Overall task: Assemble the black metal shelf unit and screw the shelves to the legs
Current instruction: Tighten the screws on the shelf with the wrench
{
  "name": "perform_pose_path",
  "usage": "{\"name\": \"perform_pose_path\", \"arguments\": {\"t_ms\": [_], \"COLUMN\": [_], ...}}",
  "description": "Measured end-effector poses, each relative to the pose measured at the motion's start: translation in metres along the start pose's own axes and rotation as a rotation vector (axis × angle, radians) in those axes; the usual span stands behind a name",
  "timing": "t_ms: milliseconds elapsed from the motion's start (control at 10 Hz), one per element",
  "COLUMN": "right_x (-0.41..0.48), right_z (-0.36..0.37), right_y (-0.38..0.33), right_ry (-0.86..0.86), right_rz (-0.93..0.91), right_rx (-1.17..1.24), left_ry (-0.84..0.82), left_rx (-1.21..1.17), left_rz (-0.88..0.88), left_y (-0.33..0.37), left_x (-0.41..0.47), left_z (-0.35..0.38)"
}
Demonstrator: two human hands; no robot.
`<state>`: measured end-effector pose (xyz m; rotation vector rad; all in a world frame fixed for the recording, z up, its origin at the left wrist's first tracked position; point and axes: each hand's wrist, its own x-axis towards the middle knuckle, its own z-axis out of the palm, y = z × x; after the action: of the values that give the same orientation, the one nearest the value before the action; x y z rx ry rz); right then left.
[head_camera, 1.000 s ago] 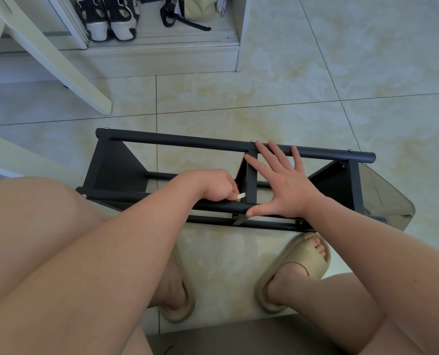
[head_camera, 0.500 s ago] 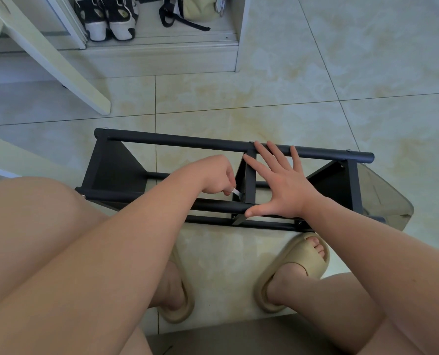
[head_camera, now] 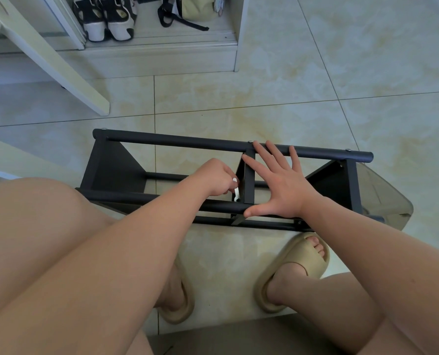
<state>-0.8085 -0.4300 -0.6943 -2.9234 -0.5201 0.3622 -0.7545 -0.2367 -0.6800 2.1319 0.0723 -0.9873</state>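
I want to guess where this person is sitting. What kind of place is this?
Probably a home, perhaps near the front door. Sneakers sit beside a bag in a low open cabinet, the floor is glossy tile, and the person wears slippers.

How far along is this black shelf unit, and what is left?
Done: all three shelves sit between the legs of the shelf unit, and screw heads show along the far leg. In hand: the left hand pinches a small pale tool where the middle shelf meets the near leg, while the right hand lies flat, bracing it. Left: finishing this screw; the other joints cannot be judged.
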Motion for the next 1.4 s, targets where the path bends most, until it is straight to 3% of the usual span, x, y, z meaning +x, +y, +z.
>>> {"name": "perform_pose_path", "arguments": {"t_ms": [400,600,800,1100,1400], "right_x": [0.0009,0.0007,0.0009,0.0017,0.0019], "right_z": [-0.0008,-0.0003,0.0,0.0004,0.0008], "right_y": [-0.0002,-0.0005,-0.0006,0.0008,0.0005], "right_ry": [0.0,0.003,0.013,0.007,0.002], "right_rz": [0.003,-0.003,-0.002,-0.004,-0.004], "right_rx": [-0.001,-0.003,-0.002,0.0,-0.002], "left_ry": [0.014,-0.003,0.086,-0.007,-0.074], "left_rx": [-0.332,-0.265,-0.276,-0.345,-0.309], "left_rz": [-0.113,-0.073,0.011,-0.152,-0.175], "left_y": [0.0073,0.0066,0.008,0.0052,0.0081], "left_x": [-0.0048,-0.0029,-0.0012,-0.001,-0.0032], "left_z": [0.0016,0.0012,0.0003,0.0063,0.0044]}}
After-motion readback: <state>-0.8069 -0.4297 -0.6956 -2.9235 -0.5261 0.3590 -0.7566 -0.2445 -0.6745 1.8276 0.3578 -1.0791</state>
